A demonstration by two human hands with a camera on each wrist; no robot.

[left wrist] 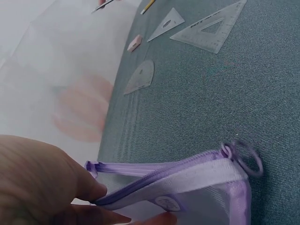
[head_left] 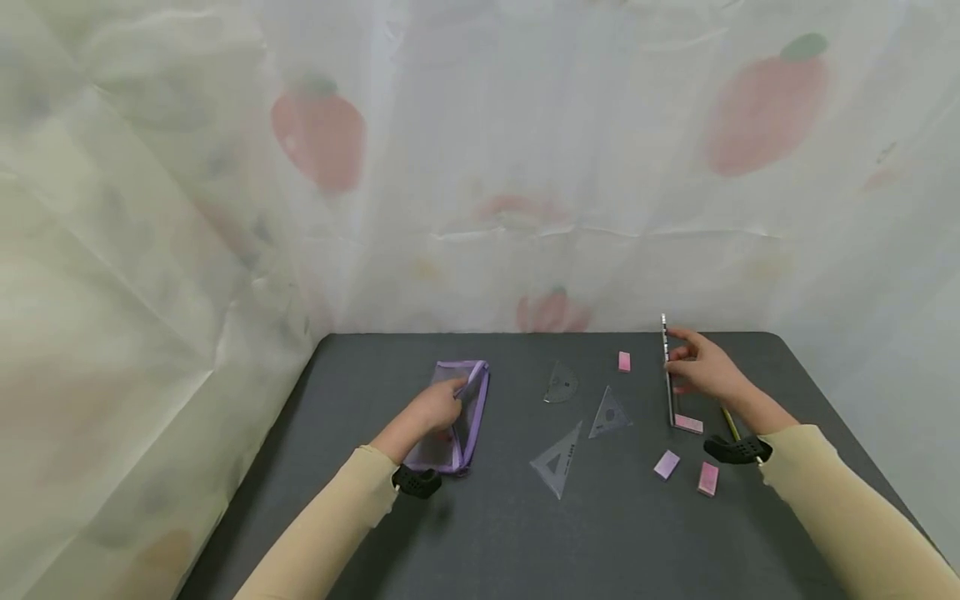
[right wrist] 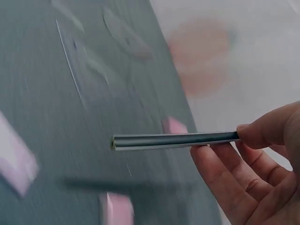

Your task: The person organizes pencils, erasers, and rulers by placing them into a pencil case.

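Head view: our left hand [head_left: 435,408] pinched the pouch [head_left: 454,415] mouth at centre-left; our right hand [head_left: 705,371] pinched the ruler [head_left: 667,371], best angled lengthwise toward that opening.

I'm at a small dark felt-topped table [head_left: 615,533] in what looks like a makeshift home study corner: a pale curtain [head_left: 480,167] printed with strawberries hangs close behind, and set squares [head_left: 558,460], erasers [head_left: 707,478] and a pencil case [head_left: 457,417] lie around.
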